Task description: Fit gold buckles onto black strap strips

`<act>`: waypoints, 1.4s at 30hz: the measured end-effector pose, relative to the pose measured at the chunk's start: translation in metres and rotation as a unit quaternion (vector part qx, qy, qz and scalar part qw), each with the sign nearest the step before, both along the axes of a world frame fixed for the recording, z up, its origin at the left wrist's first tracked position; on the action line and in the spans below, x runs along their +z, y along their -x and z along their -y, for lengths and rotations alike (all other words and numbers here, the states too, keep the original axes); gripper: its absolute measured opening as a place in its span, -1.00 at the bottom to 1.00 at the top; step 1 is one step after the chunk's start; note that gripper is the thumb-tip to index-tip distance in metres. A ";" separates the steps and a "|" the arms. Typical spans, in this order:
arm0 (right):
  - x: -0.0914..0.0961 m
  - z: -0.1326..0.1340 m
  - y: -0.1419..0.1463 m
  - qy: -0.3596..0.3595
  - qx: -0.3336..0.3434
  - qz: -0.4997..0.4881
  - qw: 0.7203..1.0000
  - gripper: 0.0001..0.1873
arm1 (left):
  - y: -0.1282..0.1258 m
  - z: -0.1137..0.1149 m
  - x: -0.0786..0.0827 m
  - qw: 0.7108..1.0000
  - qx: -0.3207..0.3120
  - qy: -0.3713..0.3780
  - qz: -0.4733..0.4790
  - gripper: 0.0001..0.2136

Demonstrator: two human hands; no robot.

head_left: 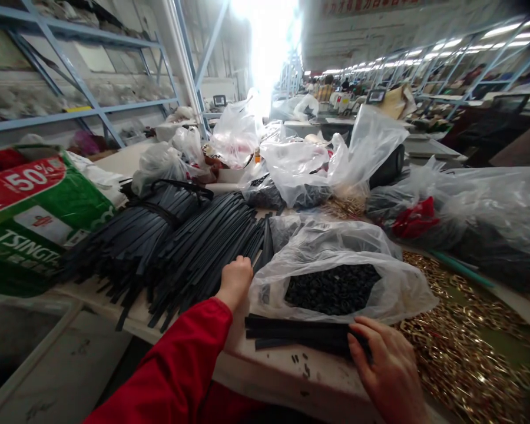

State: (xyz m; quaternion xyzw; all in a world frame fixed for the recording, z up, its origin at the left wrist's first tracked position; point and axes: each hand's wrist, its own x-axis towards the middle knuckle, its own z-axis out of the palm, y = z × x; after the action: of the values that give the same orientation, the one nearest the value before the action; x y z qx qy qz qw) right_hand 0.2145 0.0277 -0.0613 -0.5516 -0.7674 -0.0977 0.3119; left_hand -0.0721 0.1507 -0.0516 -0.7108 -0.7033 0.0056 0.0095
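Note:
My left hand (235, 280), in a red sleeve, reaches forward with its fingers curled down into a big pile of long black strips (176, 241) on the table. What the fingers grip is hidden. My right hand (391, 368) rests at the near edge, its fingers closed over the right end of a small stack of black strips (295, 334) lying flat. Just behind that stack sits an open clear plastic bag of small black pieces (333, 287).
Gold metal chain pieces (459, 341) cover the table to the right. More clear bags (477, 212) and a red item lie behind. A green and red sack (30, 218) stands at left. Blue shelving (70, 88) lines the left wall.

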 end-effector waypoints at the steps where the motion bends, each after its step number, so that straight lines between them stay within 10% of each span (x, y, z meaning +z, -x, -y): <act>1: 0.001 0.001 0.003 0.005 0.007 -0.006 1.000 -0.79 | -0.001 -0.001 -0.001 1.000 0.003 0.003 -0.003 -0.82; 6: 0.012 0.012 0.014 0.030 0.028 -0.045 0.998 -0.84 | 0.000 -0.006 0.007 1.000 0.017 0.008 -0.011 -0.77; 11: 0.024 0.025 0.026 0.132 0.034 -0.194 0.971 -0.85 | 0.007 0.024 0.048 0.999 -0.029 -0.042 0.002 -0.79; 16: 0.038 0.018 0.044 0.348 0.059 -0.503 0.789 -0.47 | -0.011 0.111 0.062 0.969 -0.241 -0.039 0.035 -0.82; 19: 0.046 0.014 0.051 0.375 0.060 -0.552 0.742 -0.54 | -0.023 0.149 0.056 0.926 -0.368 -0.009 0.083 -0.84; 24: 0.051 0.015 0.055 0.453 0.148 -0.534 0.699 -0.68 | -0.040 0.148 0.059 0.868 -0.248 0.157 0.400 -0.76; 27: 0.049 -0.002 0.047 0.469 0.162 -0.458 0.738 -0.65 | -0.052 0.133 0.062 0.754 -0.133 0.325 0.555 -0.77; 31: 0.044 -0.052 0.017 0.333 0.010 -0.061 0.941 -0.73 | -0.064 0.119 0.061 0.670 0.056 0.358 0.649 -0.82; 36: 0.027 -0.097 -0.006 0.334 -0.047 0.105 0.935 -0.90 | -0.068 0.110 0.060 0.595 0.129 0.371 0.702 -0.85; 42: 0.014 -0.106 -0.006 0.351 -0.049 0.191 0.915 -0.87 | -0.071 0.103 0.057 0.569 0.134 0.376 0.719 -0.84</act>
State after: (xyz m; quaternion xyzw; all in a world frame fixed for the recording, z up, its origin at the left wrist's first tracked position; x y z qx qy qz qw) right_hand 0.2201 0.1338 -0.0474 -0.6334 -0.7692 0.0595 -0.0599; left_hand -0.0009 0.0478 0.0057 -0.3180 -0.5002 -0.2421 -0.7682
